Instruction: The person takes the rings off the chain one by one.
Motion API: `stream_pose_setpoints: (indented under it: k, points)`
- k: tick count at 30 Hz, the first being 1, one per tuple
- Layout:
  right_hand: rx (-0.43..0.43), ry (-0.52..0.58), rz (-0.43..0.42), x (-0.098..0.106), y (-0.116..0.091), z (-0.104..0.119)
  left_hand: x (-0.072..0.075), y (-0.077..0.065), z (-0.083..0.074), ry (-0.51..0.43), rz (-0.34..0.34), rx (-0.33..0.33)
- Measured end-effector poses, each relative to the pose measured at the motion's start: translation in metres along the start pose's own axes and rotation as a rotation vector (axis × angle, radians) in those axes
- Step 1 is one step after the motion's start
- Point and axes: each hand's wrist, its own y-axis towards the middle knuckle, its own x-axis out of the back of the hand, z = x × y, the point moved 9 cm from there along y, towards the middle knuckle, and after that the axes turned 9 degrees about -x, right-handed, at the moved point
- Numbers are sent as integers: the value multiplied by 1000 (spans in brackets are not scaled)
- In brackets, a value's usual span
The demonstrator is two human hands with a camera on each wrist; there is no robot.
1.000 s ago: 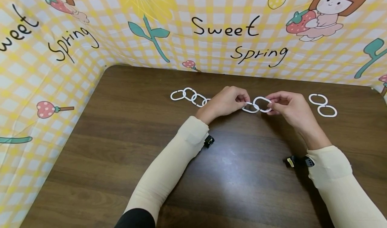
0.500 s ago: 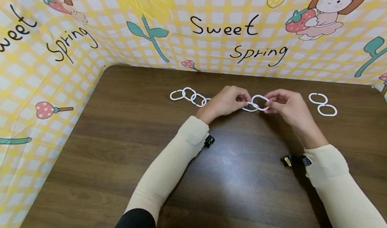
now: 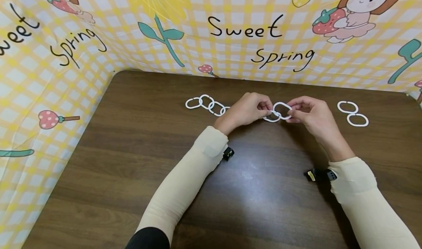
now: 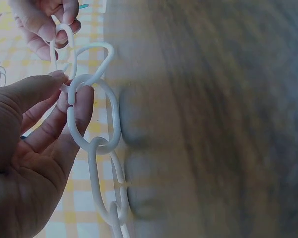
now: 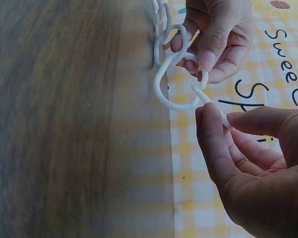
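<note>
A chain of white plastic links (image 4: 116, 106), each an oval ring with a small gap, runs across the far part of the table and partly behind my left hand (image 3: 247, 109). Thumb and fingers of that hand pinch the chain near its right end link (image 5: 176, 106). My right hand (image 3: 313, 118) pinches another white link (image 5: 214, 105) between thumb and fingertips. In the right wrist view, this link's tip meets the end link beside my left fingertips. The head view has the two rings overlapping, the right-hand one tilted up.
Two joined white links (image 3: 357, 125) lie to the right of my right hand. The brown wooden table (image 3: 132, 175) ends at a yellow checked cloth (image 3: 230, 67) that rises behind it and on the left.
My right hand has shifted slightly left with its link, which now overlaps the end link more. The left hand has stayed nearly still.
</note>
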Motion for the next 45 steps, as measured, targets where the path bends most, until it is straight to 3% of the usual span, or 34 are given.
stream_pose_setpoints:
  k: [14,23,36,45]
  points:
    - [6,151,15,-3,1,1,1,2,-2,-20,-10,-32]
    - [-1,159,13,-4,1,0,-2,2,0,-27,11,-18]
    - [20,209,14,-6,1,2,-1,4,-2,-26,-14,-32]
    - [6,188,0,-4,3,1,-1,4,-2,-27,-17,-25]
